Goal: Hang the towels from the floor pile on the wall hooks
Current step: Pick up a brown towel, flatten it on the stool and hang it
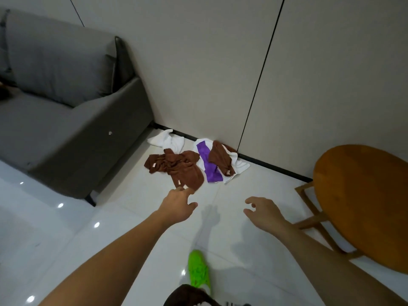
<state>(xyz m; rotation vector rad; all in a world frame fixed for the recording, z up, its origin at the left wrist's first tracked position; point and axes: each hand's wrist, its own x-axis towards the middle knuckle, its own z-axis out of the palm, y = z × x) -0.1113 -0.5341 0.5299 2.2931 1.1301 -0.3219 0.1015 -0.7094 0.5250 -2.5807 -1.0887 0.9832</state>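
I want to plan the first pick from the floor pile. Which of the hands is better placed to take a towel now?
Probably the left hand: its fingertips reach the near edge of the brown towel. The right hand hangs open over bare floor, apart from the purple towel.

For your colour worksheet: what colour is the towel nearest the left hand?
Brown, clearest in the head view.

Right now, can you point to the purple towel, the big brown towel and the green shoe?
purple towel (pixel 208 164): head view, middle of the purple strip.
big brown towel (pixel 178 165): head view, crumpled centre.
green shoe (pixel 198 271): head view, top of the shoe.
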